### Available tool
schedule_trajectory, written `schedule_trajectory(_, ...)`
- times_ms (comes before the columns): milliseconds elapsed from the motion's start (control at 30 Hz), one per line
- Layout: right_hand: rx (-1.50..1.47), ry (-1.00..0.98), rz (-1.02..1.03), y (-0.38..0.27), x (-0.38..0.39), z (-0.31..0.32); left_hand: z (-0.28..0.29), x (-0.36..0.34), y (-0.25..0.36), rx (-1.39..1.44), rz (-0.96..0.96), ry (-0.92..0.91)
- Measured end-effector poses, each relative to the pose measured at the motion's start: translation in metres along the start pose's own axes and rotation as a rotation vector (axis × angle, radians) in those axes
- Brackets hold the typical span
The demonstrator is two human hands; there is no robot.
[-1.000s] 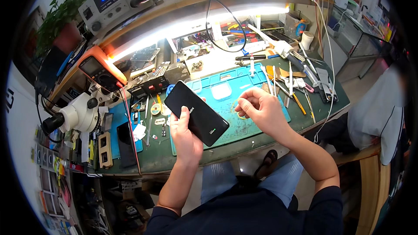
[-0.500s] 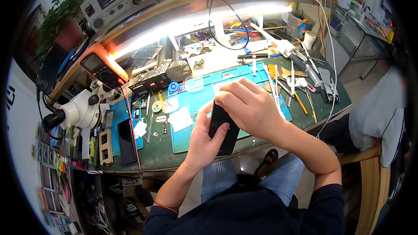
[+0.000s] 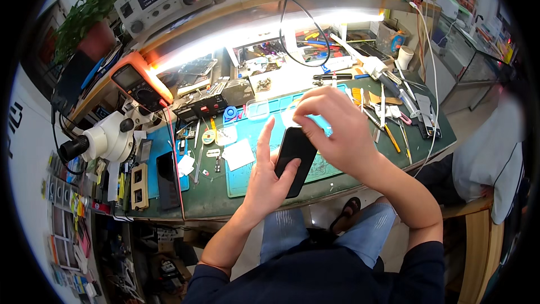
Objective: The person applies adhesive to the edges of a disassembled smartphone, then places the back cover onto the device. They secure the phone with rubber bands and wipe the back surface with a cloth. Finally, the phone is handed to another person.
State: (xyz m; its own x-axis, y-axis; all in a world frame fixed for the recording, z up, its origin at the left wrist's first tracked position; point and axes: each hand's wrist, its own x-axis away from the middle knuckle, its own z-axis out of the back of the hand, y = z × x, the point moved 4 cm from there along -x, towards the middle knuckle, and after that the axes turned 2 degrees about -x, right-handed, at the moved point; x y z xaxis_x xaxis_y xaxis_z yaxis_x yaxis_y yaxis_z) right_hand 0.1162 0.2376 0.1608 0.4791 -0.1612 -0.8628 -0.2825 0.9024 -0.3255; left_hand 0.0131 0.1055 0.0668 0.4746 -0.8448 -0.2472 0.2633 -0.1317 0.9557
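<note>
A black smartphone (image 3: 295, 153) is held upright along its length in my left hand (image 3: 263, 184), above the near edge of the bench. The left thumb lies across its dark face, while the index finger points up, off the phone. Over the phone's top right corner, my right hand (image 3: 344, 129) has thumb and index finger pinched together. Whatever is between those fingertips, if anything, is too small to make out. Under both hands lies a blue work mat (image 3: 239, 182), with a white square sheet (image 3: 239, 154) left of the phone.
An orange multimeter (image 3: 136, 80) and a white microscope (image 3: 100, 139) stand at left. Another dark phone (image 3: 167, 180) lies near them. Several hand tools (image 3: 388, 114) spread over the bench's right side. A black cable (image 3: 311, 21) loops down from above. Someone in a light top (image 3: 488, 155) sits at right.
My right hand has lifted slightly up and right from the phone's top edge, uncovering more of its face. My left index finger has straightened away from the phone. The view has shifted a little.
</note>
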Motion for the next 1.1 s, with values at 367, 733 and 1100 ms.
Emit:
schedule_trajectory(367, 0.228, -0.2, 0.145, -0.008, 0.029, -0.018, 0.008, -0.004, 0.003, 0.05, -0.069, 0.082)
schedule_trajectory(733, 0.285, -0.427, -0.107, -0.032, 0.106, 0.055, 0.105, -0.031, -0.022, 0.51, -0.039, 0.414)
schedule_trajectory(1100, 0.054, -0.18, -0.351, -0.013, 0.125, 0.077, 0.074, -0.021, -0.034, 0.965, 0.126, 0.055)
